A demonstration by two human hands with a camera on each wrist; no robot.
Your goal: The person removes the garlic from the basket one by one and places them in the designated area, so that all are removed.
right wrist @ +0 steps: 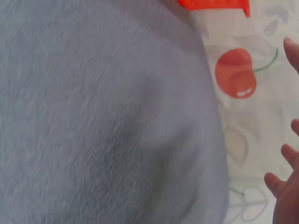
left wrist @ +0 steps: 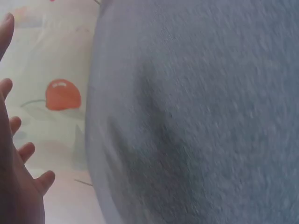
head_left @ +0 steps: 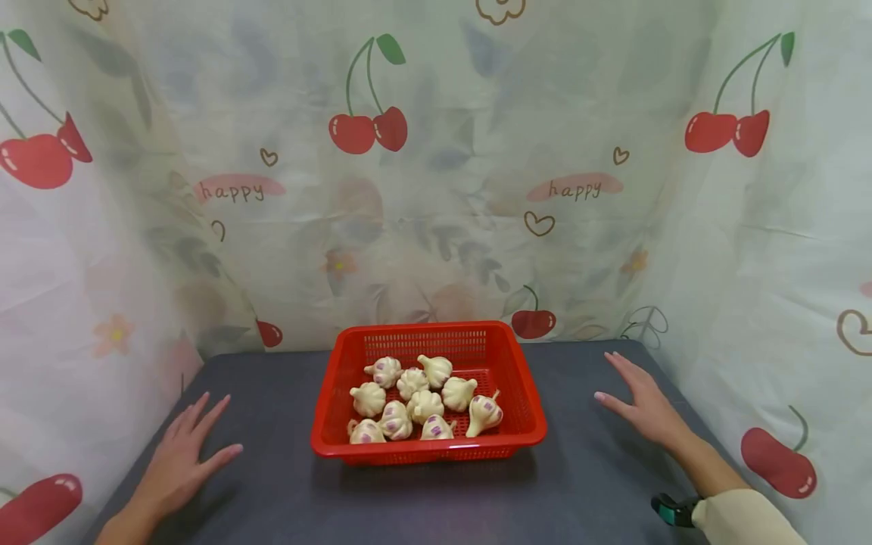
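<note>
A red plastic basket [head_left: 429, 450] with slotted walls stands mid-table, holding several garlic bulbs [head_left: 425, 406], whitish with purple patches. To the left of it my left hand [head_left: 173, 462] hovers over the table, fingers straight and thumb spread, holding nothing. My right hand [head_left: 643, 401] is on the other side, also apart from the basket, its fingers extended and its grasp bare. Both wrist views show only spread fingers at the edge, with hand shadows on the cloth; a corner of the basket [right wrist: 215, 3] enters the top of the right wrist view.
A dark grey cloth covers the table [head_left: 422, 507]. Pale curtains [head_left: 436, 227] printed with cherries and "happy" enclose the back and both sides, close to the table's edges. A dark band with a teal part [head_left: 674, 511] circles the right wrist below a cream sleeve [head_left: 745, 518].
</note>
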